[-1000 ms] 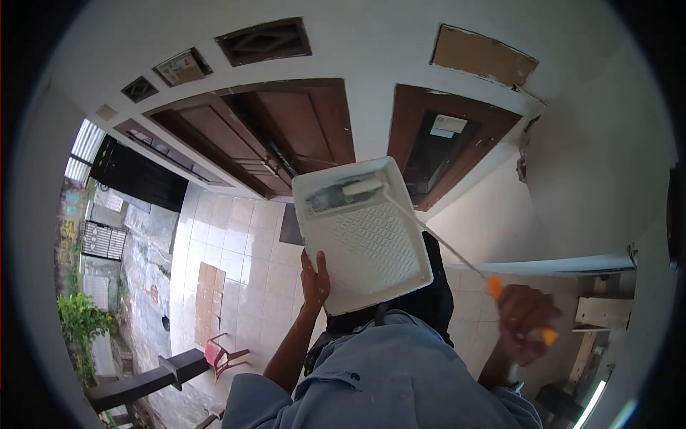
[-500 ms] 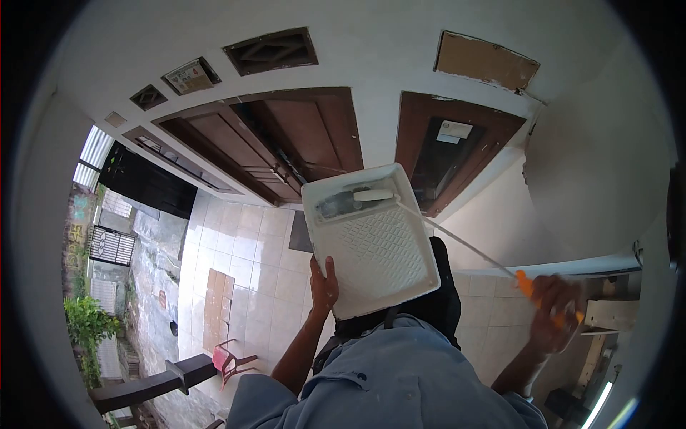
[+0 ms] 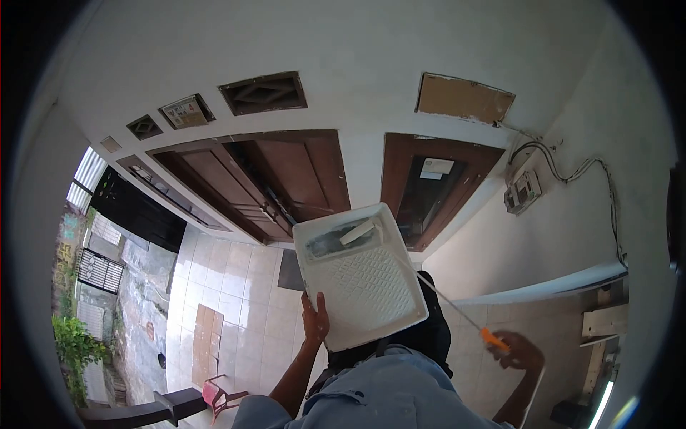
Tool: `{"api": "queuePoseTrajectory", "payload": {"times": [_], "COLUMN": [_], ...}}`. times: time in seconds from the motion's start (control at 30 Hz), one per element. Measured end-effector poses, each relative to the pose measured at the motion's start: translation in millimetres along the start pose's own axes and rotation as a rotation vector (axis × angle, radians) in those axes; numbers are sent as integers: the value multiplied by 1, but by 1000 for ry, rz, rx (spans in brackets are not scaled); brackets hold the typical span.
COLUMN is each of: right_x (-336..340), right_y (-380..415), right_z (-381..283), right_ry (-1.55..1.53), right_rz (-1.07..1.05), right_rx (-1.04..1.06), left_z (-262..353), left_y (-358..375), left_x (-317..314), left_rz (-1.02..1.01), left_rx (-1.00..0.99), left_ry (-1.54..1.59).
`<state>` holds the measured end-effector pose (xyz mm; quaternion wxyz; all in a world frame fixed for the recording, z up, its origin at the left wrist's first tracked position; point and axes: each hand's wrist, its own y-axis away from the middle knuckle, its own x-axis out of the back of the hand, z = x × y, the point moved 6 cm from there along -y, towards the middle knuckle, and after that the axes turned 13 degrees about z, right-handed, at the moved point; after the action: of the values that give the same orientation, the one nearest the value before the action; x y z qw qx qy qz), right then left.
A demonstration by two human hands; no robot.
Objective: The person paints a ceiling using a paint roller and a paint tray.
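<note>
My left hand grips the lower left edge of a white paint tray, which is tilted in front of my body. At the far end of the tray, over the well with grey-white paint, lies a small paint roller. A long thin rod runs from it past the tray's right edge to an orange handle. My right hand is closed round that handle, to the right of the tray.
Brown double doors and a brown-framed window are ahead. Cables and an electric meter hang on the right wall. A red chair and a cardboard sheet lie left on the tiles.
The view has tilted upward, showing the meter and cables. My right hand has moved left, nearer my body, with the orange handle, and the roller has turned at an angle in the tray's well.
</note>
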<state>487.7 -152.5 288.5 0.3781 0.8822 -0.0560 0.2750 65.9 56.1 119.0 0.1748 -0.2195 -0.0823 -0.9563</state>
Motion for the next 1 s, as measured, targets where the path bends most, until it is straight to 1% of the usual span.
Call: {"api": "queuePoseTrajectory", "payload": {"times": [0.03, 0.13, 0.17, 0.27, 0.37, 0.43, 0.47, 0.5, 0.53, 0.6, 0.63, 0.7, 0.8, 0.83, 0.9, 0.97, 1.0], "right_x": [-11, 22, 34, 53, 50, 37, 34, 33, 34, 34, 36, 26, 10, 3, -12, -26, -36], "right_y": [-2, 24, 39, 51, 18, -14, -27, -40, -61, -72, -98, -120, -140, -149, -154, -170, -184], "right_z": [2, -36, -49, -76, -106, -142, -170, -200, -220, -297, -321, -373, -395, -387, -358, -309, -277], "right_ry": [-36, 241, 230, 337, 94, -187, -147, -44, -120, 7, -26, -63, -54, -46, -113, -102, -123], "right_rz": [-46, 203, 273, 430, 475, 414, 428, 575, 602, 907, 828, 905, 896, 936, 1026, 952, 979], "right_rx": [-180, 280, 339, 671, 514, 518, 577, 834, 856, 1414, 1179, 1207, 1058, 1080, 1308, 1107, 1089], "left_z": [0, -3, -2, -3, 7, 12, 14, 17, 21, 23, 21, 18, 17, 21, 19, 14, 14], "left_y": [0, -1, 0, 0, 3, 5, 6, 7, 8, 10, 10, 12, 14, 15, 15, 13, 12], "left_x": [1, 4, 4, 4, 8, 10, 10, 11, 11, 13, 11, 11, 13, 16, 19, 19, 18], "left_rz": [-5, -9, -12, 8, -4, -14, -23, -31, -39, -36, -28, -13, 11, 19, 29, 29, 16], "left_rx": [-1, 16, 24, 4, 79, 82, 83, 77, 70, 46, 30, 6, 0, 8, 27, 44, 52], "left_ry": [-3, -4, 3, 70, -1, 23, 31, 42, 51, 60, 64, 71, 83, 90, 80, 52, 56]}}
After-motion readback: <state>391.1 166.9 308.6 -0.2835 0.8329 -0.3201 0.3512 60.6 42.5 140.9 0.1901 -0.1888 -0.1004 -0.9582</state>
